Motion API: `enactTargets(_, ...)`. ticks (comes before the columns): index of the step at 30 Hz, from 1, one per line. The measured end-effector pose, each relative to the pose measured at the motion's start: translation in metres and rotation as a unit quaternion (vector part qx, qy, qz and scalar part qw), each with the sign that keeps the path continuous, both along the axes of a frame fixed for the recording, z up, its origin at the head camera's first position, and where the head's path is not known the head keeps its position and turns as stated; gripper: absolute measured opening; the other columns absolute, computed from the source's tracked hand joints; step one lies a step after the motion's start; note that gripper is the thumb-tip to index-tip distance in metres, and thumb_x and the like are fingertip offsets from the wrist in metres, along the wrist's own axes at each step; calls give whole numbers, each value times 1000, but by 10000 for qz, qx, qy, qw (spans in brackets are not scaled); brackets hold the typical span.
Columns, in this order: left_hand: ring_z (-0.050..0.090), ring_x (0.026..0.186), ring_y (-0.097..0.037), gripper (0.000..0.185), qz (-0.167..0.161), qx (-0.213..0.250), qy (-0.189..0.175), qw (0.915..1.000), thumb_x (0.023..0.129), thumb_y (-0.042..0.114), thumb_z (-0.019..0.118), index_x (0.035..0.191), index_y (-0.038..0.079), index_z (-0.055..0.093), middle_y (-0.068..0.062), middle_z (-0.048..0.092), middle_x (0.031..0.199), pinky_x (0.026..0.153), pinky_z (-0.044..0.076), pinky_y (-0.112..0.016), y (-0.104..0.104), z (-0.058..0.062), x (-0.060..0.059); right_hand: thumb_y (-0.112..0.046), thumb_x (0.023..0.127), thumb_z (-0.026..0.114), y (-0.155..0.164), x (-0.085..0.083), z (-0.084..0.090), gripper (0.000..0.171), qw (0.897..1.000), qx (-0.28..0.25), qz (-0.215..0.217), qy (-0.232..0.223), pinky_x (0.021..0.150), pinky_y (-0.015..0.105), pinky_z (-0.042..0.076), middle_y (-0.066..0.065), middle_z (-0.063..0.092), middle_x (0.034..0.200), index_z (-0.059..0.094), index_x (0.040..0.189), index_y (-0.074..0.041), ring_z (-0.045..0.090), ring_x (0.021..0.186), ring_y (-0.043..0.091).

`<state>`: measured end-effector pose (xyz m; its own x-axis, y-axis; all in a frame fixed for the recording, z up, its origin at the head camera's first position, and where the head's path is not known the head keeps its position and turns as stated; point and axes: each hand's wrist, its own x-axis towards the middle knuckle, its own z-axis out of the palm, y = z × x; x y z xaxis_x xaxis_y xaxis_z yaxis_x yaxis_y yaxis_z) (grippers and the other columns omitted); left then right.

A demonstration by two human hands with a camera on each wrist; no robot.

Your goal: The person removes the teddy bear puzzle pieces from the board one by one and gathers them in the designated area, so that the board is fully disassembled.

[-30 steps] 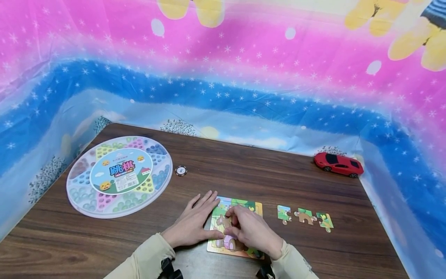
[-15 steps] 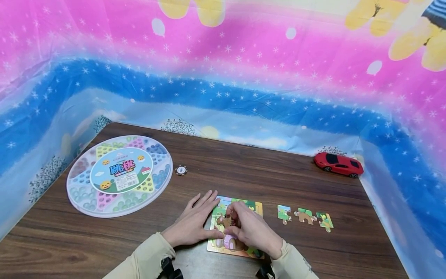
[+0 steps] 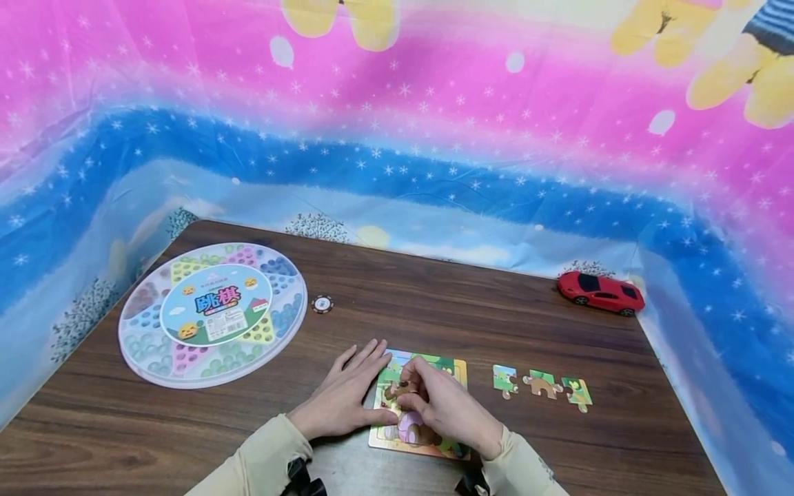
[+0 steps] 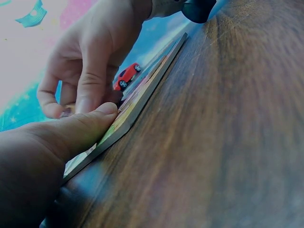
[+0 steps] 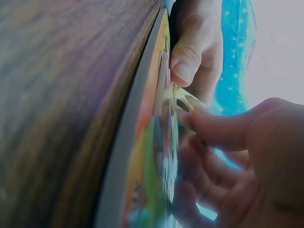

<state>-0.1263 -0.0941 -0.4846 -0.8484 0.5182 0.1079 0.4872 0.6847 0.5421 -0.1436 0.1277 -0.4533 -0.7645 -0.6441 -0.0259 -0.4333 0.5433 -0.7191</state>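
A wooden jigsaw puzzle (image 3: 418, 451) with a bear picture lies in its flat tray in front of me. My left hand (image 3: 347, 399) rests at its left edge, fingers spread and nearly straight, with the thumb (image 4: 90, 127) reaching over the near part of the picture. Above the middle, my right hand (image 3: 451, 408) pinches a puzzle piece (image 5: 190, 99) between thumb and fingers. In the right wrist view this piece stands tilted up from the picture, close by the left thumb. The right hand hides part of the picture in the head view.
Three loose puzzle pieces (image 3: 543, 384) lie in a row to the right. A round Chinese checkers box (image 3: 214, 372) sits at the left, with a poker chip (image 3: 322, 304) beside it. A red toy car (image 3: 600, 293) stands at the back right, near the patterned curtain (image 3: 434, 165).
The right thumb has moved slightly up and away from me, and the pinched piece has changed its tilt. My left hand stays in place at the tray's edge.
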Motion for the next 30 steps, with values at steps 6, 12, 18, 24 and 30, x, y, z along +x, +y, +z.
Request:
enactTargets(6, 11, 148, -26, 99, 13, 45, 23, 10000, 82, 64, 64, 152, 2, 31, -13, 17, 160, 117, 4, -49, 0, 0, 0, -19, 99, 57, 2, 0, 4, 11, 9994, -342, 96, -23, 51, 22, 46, -1, 56, 79, 48, 106, -19, 50, 59, 6)
enactTargets(12, 12, 148, -27, 99, 2, -1, 105, 9999, 82, 64, 65, 151, 2, 32, -16, 19, 159, 117, 5, -49, 1, 0, 0, -24, 98, 58, 15, -1, 17, 11, 9981, -611, -92, -32, 53, 26, 48, -1, 59, 84, 53, 108, -22, 54, 63, 13)
enactTargets(18, 10, 148, -26, 99, 60, -60, 25, 10000, 82, 66, 63, 152, 4, 31, -14, 18, 160, 117, 4, -48, 2, -1, 0, -28, 97, 61, 45, 1, 27, 13, 9956, -690, -618, 130, 53, 28, 49, -2, 61, 82, 57, 109, -24, 57, 63, 18)
enactTargets(24, 9, 148, -25, 100, 97, -107, -11, 9999, 82, 69, 60, 153, 5, 30, -13, 17, 160, 117, 4, -48, 4, -2, -1, -24, 90, 71, 88, 14, 37, 17, 9863, -266, -1483, 668, 53, 26, 47, -10, 62, 79, 60, 103, -23, 57, 63, 10)
enactTargets(30, 9, 148, -25, 100, 100, -122, -37, 9999, 82, 70, 60, 153, 6, 30, -13, 16, 161, 117, 3, -49, 3, -1, -3, -21, 82, 79, 124, 28, 46, 21, 9697, 330, -2363, 525, 52, 25, 47, -7, 61, 74, 63, 96, -20, 55, 61, 10)
